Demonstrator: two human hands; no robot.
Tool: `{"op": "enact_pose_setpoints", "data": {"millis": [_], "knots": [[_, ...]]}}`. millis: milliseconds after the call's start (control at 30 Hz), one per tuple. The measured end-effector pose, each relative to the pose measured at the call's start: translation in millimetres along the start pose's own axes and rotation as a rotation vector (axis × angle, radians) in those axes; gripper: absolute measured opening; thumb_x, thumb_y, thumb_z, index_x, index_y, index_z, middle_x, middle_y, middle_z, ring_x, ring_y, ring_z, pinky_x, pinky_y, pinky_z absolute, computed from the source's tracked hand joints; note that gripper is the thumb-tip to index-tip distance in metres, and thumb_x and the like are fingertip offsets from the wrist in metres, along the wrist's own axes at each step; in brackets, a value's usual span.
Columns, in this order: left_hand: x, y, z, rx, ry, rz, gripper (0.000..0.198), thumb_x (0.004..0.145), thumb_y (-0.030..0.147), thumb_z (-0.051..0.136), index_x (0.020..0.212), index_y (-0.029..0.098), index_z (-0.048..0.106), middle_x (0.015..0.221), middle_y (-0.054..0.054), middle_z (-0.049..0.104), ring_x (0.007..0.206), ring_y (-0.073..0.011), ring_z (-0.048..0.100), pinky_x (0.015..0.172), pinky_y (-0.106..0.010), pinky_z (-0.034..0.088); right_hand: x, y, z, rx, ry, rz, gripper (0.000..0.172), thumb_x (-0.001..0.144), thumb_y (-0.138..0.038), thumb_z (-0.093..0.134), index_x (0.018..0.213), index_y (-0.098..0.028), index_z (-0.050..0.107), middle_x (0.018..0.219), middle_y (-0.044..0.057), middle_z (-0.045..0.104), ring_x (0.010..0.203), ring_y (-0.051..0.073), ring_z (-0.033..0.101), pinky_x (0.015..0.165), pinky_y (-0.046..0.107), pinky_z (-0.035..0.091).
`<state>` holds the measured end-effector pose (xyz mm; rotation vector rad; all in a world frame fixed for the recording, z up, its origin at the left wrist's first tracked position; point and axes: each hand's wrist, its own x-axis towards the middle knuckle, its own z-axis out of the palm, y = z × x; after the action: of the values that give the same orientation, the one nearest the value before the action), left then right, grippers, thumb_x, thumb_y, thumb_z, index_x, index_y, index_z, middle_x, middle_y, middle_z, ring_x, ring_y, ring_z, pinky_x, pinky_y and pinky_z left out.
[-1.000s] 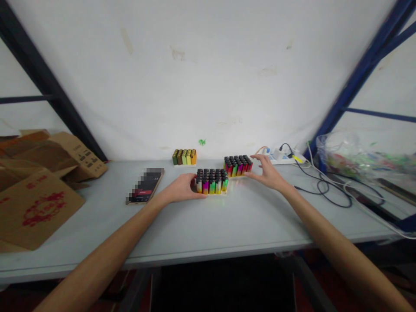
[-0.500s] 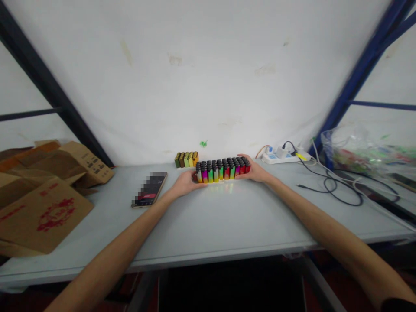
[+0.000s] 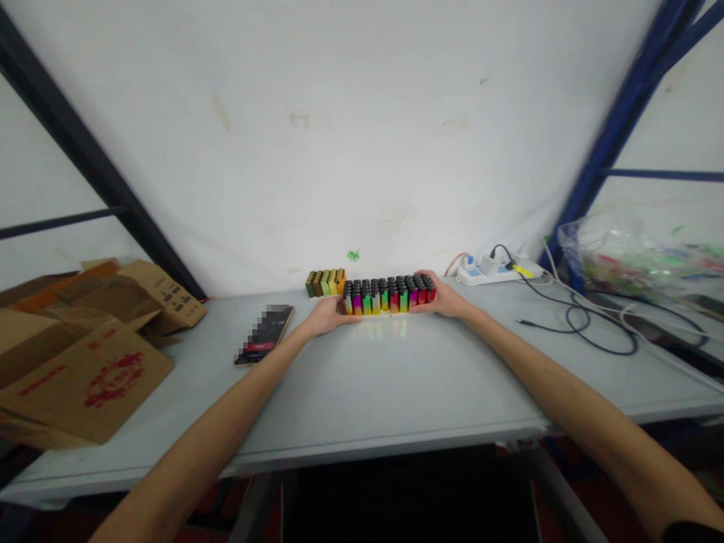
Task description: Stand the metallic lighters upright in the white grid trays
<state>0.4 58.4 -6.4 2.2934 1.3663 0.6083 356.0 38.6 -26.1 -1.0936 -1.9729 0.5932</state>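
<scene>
A long block of colourful lighters [image 3: 389,296] with black tops stands upright in rows on the table, close to the wall. My left hand [image 3: 328,315] is closed around its left end, thumb along the front. At the right end my right hand [image 3: 440,296] grips the block, with fingers behind and thumb in front. Just behind my left hand stands a smaller group of green, yellow and orange lighters [image 3: 326,283].
On the left lie a phone [image 3: 265,335] and opened cardboard boxes [image 3: 84,369]. A white power strip [image 3: 491,272] with plugs, a looped black cable [image 3: 571,332] and a clear plastic bag [image 3: 616,253] occupy the right side of the grey table [image 3: 390,392].
The view has shifted slightly. Both hands stay on the ends of the lighter block, which seems to sit almost where it was.
</scene>
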Motion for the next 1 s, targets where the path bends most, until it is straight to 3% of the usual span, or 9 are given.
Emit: {"op": "enact_pose_setpoints", "data": {"millis": [167,367,467,600,700,833,1000], "knots": [[16,3,0.8,0.147,-0.033,-0.066,0.054,0.074,0.066,0.072,0.091,0.015,0.068,0.078,-0.007,0.066,0.072,-0.0247,0.062,0.062,-0.029,0.042,-10,-9,-18,-0.028,-0.103,-0.006,0.094,0.062,-0.057,0.089,0.134,-0.020,0.041,0.113,0.008,0.067,0.104,0.029,0.066,0.093,0.044,0.055],[41,15,8.7,0.167,-0.042,-0.077,0.050,0.077,0.063,0.072,0.094,0.016,0.070,0.080,-0.007,0.070,0.076,-0.0256,0.064,0.067,-0.030,0.046,-20,-39,-35,-0.133,-0.307,0.058,0.081,0.066,-0.059,0.086,0.127,-0.019,0.050,0.103,0.006,0.069,0.091,0.025,0.067,0.079,0.037,0.057],[43,20,10.3,0.156,-0.021,-0.068,0.050,0.076,0.061,0.074,0.099,0.016,0.072,0.085,-0.007,0.072,0.079,-0.0256,0.066,0.070,-0.029,0.048,-23,-54,-42,-0.172,-0.373,0.061,0.085,0.067,-0.059,0.085,0.135,-0.019,0.052,0.112,0.008,0.070,0.097,0.027,0.068,0.086,0.040,0.057],[22,20,8.2,0.165,0.014,-0.082,0.055,0.080,0.061,0.070,0.105,0.012,0.073,0.069,-0.006,0.069,0.071,-0.0258,0.066,0.066,-0.030,0.045,-31,-76,-48,-0.151,-0.352,0.004,0.094,0.075,-0.060,0.080,0.153,-0.023,0.043,0.145,0.013,0.058,0.128,0.031,0.059,0.108,0.046,0.049],[-2,20,7.9,0.121,0.167,-0.062,0.047,0.089,0.057,0.059,0.101,0.014,0.074,0.070,-0.005,0.069,0.069,-0.0235,0.066,0.067,-0.030,0.045,-32,-94,-40,-0.242,-0.239,-0.120,0.089,0.081,-0.062,0.074,0.156,-0.027,0.042,0.151,0.012,0.051,0.136,0.033,0.053,0.114,0.049,0.043],[-19,29,13.7,0.104,0.165,0.015,0.035,0.091,0.049,0.057,0.090,0.018,0.073,0.066,-0.001,0.068,0.064,-0.0205,0.064,0.068,-0.030,0.044,-22,-103,-12,-0.423,-0.227,-0.225,0.083,0.083,-0.067,0.070,0.154,-0.032,0.046,0.142,0.012,0.057,0.125,0.034,0.058,0.110,0.051,0.045],[-22,42,22.8,0.067,0.228,0.076,0.029,0.091,0.043,0.056,0.086,0.019,0.071,0.063,0.000,0.066,0.059,-0.0177,0.060,0.062,-0.028,0.042,-19,-96,8,-0.674,-0.222,-0.205,0.070,0.096,-0.066,0.052,0.155,-0.029,0.046,0.119,0.015,0.063,0.103,0.031,0.063,0.095,0.046,0.050]]}}
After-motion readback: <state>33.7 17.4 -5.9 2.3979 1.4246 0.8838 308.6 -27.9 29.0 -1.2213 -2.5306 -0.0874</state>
